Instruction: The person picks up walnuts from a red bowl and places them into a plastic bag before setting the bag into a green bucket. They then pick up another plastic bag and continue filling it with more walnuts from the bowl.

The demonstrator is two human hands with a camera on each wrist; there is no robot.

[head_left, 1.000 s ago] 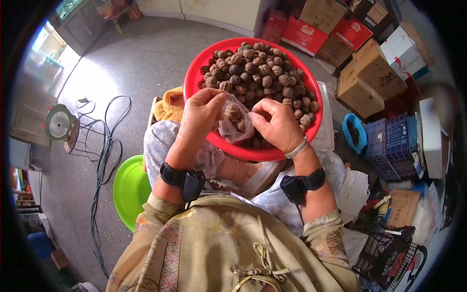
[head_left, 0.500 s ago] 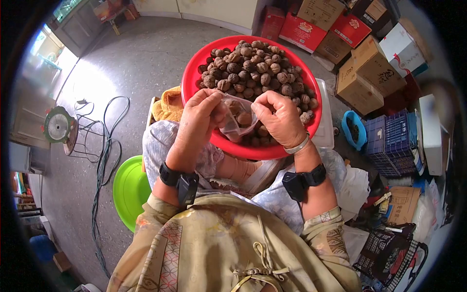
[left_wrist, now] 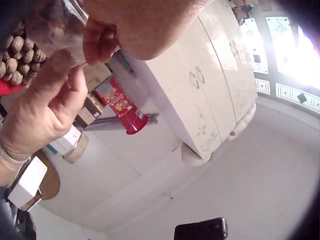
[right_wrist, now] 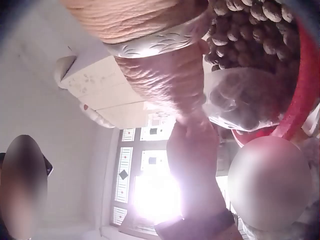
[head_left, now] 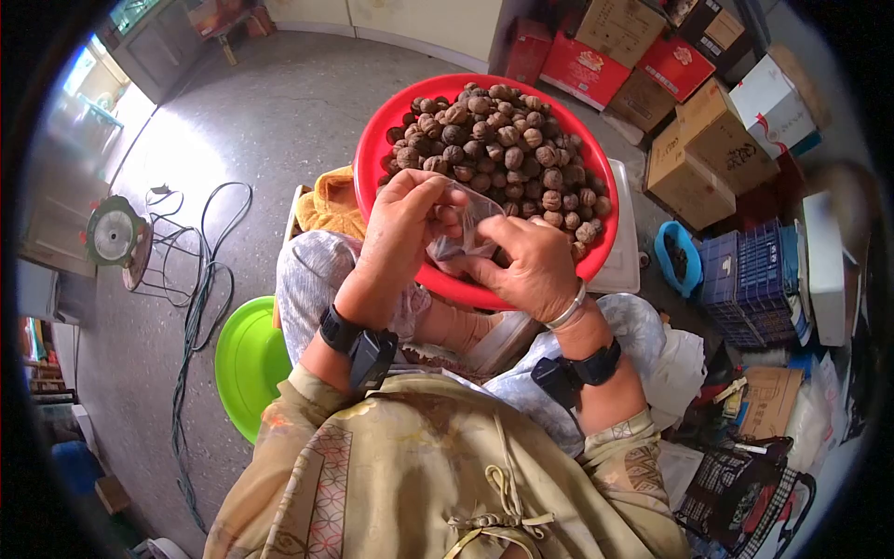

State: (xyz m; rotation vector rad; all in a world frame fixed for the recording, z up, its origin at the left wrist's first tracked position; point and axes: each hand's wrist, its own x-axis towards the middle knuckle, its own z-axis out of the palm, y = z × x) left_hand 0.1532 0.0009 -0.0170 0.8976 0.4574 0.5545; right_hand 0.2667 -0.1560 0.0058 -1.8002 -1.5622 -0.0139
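A clear plastic bag (head_left: 463,231) is between both hands, over the near edge of a large red basin (head_left: 371,130) heaped with walnuts (head_left: 503,140). My left hand (head_left: 402,228) pinches the bag's top edge between thumb and fingers. My right hand (head_left: 535,265) grips the bag's right side, with the forefinger at its upper part and the thumb lower down. In the right wrist view, rounded dark shapes show through the bag (right_wrist: 242,97), which hangs close to the walnuts. From the left wrist, the right hand's fingertips (left_wrist: 60,62) are right at the plastic.
A lime green basin (head_left: 250,368) stands on the floor at left, near a long dark cable (head_left: 197,307) and a round fan-like device (head_left: 114,233). An orange cloth (head_left: 331,207) lies beside the red basin. Cardboard boxes (head_left: 694,172) and a blue crate (head_left: 745,275) line the right side.
My right hand has moved down and inward, with its thumb now lower on the bag. The bag's mouth, spread wide before, is drawn narrower, and the walnuts inside are less visible from the head.
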